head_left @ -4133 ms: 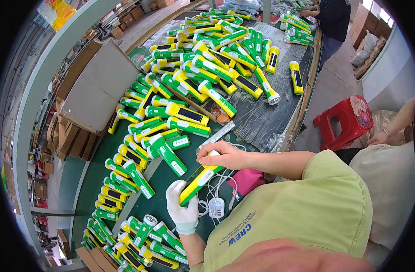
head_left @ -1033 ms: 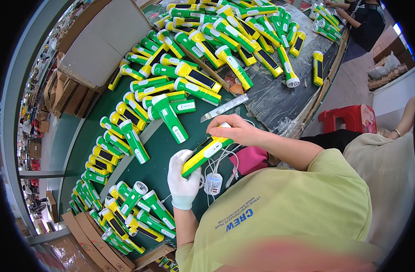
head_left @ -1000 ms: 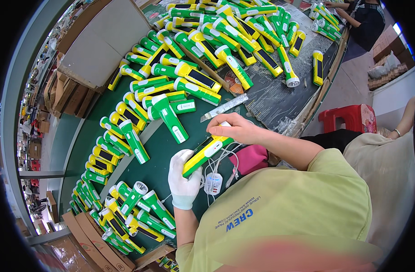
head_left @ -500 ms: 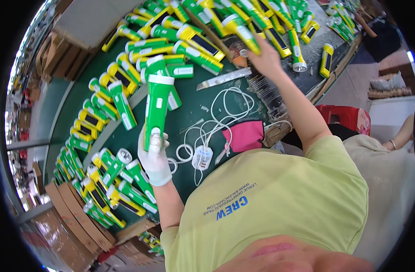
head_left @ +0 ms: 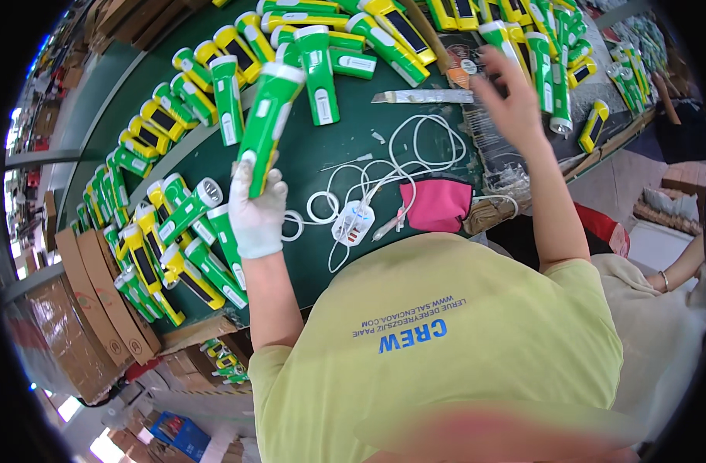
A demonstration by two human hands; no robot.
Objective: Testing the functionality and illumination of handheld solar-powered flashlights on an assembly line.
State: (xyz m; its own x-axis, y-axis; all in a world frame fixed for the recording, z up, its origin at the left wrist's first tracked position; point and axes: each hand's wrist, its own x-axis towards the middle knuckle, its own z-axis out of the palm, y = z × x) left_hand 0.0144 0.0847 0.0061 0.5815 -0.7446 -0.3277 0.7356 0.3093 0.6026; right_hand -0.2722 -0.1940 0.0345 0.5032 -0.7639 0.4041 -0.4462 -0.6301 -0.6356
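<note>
My left hand point(head_left: 259, 204), in a white glove, is closed round the lower end of a green flashlight point(head_left: 269, 123). Its white head points up and away from me. My bare right hand point(head_left: 509, 100) is at the upper right, slightly blurred. Its fingers are apart and nothing shows between them. Just beyond it lies a green-and-yellow flashlight point(head_left: 498, 34) with a white head, at the edge of a pile. Another green flashlight point(head_left: 317, 73) lies on the green table, past the one I hold.
Rows of flashlights point(head_left: 148, 131) curve along the left, with a heap point(head_left: 187, 255) nearer me. A white charger with cables point(head_left: 354, 222) and a pink pouch point(head_left: 438, 204) lie in front of me. Cardboard point(head_left: 110, 297) stands at the left edge. A person's arm point(head_left: 681, 266) shows at right.
My right hand has let go of the green-and-yellow flashlight and drawn back, fingers spreading. My left hand still grips its flashlight, now tilted more to the right. The whole view has shifted.
</note>
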